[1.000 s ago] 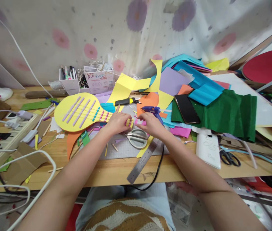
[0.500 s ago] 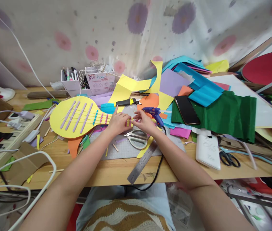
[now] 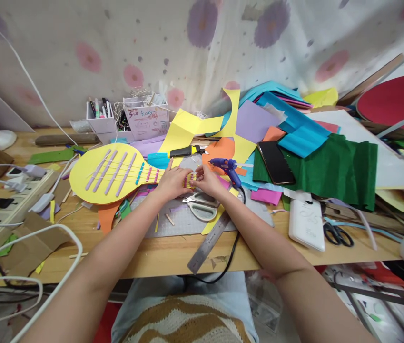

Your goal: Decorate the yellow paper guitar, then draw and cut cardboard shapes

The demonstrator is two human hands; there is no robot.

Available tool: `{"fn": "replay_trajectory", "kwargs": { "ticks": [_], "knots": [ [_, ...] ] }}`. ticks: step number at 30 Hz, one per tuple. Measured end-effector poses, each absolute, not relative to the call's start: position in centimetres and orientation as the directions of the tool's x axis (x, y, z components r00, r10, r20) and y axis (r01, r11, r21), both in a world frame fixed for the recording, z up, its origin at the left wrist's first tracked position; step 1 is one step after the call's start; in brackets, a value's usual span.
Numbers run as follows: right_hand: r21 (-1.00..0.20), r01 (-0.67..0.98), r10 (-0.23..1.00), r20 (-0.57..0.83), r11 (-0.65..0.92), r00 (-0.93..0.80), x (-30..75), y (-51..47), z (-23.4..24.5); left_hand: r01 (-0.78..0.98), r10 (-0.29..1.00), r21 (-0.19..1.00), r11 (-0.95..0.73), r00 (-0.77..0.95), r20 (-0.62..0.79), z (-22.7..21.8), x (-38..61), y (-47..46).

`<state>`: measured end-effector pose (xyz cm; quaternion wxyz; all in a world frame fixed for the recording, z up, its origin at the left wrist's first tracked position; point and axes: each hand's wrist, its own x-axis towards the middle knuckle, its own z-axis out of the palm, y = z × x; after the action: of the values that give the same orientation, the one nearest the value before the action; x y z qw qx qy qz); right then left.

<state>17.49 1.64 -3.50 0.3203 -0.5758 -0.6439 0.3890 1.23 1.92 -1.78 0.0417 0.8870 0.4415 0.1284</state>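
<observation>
A yellow paper lute (image 3: 97,166) with a round body lies on the left of the worktable, with lilac strips, thin yellow strings and pink and teal bars along its neck. My left hand (image 3: 173,181) rests over that neck, fingers bent around it and the index finger raised. At the neck's right end is my right hand (image 3: 204,180), thumb and fingers pinched together. Whatever is between those fingertips is too small to make out. Grey-handled scissors (image 3: 203,209) lie just below both hands. A blue glue gun (image 3: 227,169) sits right of my right hand.
Above the hands is a utility knife (image 3: 187,151). A steel ruler (image 3: 207,245) and black cord lie near the front edge. To the right are a phone (image 3: 276,163), green paper (image 3: 330,166), a white power bank (image 3: 306,225) and black scissors (image 3: 338,234). Pen boxes (image 3: 146,118) stand behind.
My right hand has moved slightly left and down, its fingertips drawn closer against the neck's end. My left hand stays on the neck. The whole view has shifted a little.
</observation>
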Motion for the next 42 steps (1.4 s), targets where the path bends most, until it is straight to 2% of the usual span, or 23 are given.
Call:
{"fn": "replay_trajectory", "kwargs": {
  "ticks": [3, 12, 17, 24, 32, 35, 37, 39, 42],
  "knots": [
    [-0.887, 0.462, 0.99, -0.055, 0.012, -0.13, 17.4, 1.7, -3.6, 0.783, 0.818, 0.236, -0.575, 0.55, 0.168, -1.7, 1.0, 2.0],
    [-0.914, 0.404, 0.993, -0.078, -0.036, -0.088, 17.3, 2.3, -4.7, 0.751, 0.794, 0.259, -0.607, 0.579, 0.183, -2.0, 1.1, 2.0],
    [-0.878, 0.477, 0.994, -0.087, -0.046, -0.065, 17.5, 2.3, -4.0, 0.761, 0.795, 0.235, -0.605, 0.594, 0.124, -1.4, 1.5, 2.3],
    [-0.758, 0.648, 0.99, -0.135, -0.081, -0.033, 17.1, 2.6, -3.0, 0.812, 0.836, 0.216, -0.543, 0.547, 0.046, -0.8, 2.1, 2.3],
    [-0.784, 0.616, 0.991, -0.128, -0.074, -0.044, 17.0, 2.8, -3.7, 0.835, 0.86, 0.236, -0.498, 0.51, 0.009, -0.9, 2.3, 2.5],
    [-0.75, 0.661, 0.999, -0.034, -0.008, -0.025, 17.9, 1.8, -2.8, 0.833, 0.856, 0.222, -0.506, 0.516, 0.013, -0.8, 2.2, 2.5],
    [-0.674, 0.73, 0.992, 0.12, 0.114, -0.045, 18.8, 0.7, -1.9, 0.83, 0.853, 0.22, -0.512, 0.521, 0.018, -0.8, 2.1, 2.6],
    [-0.604, 0.752, 0.965, 0.158, 0.263, -0.21, 19.7, -0.8, -1.0, 0.828, 0.851, 0.223, -0.514, 0.524, 0.016, -0.9, 2.0, 2.6],
    [-0.559, 0.71, 0.882, 0.089, 0.429, -0.463, 20.8, -2.4, -0.7, 0.83, 0.854, 0.23, -0.508, 0.519, 0.01, -0.9, 1.9, 2.8]
  ]
}}
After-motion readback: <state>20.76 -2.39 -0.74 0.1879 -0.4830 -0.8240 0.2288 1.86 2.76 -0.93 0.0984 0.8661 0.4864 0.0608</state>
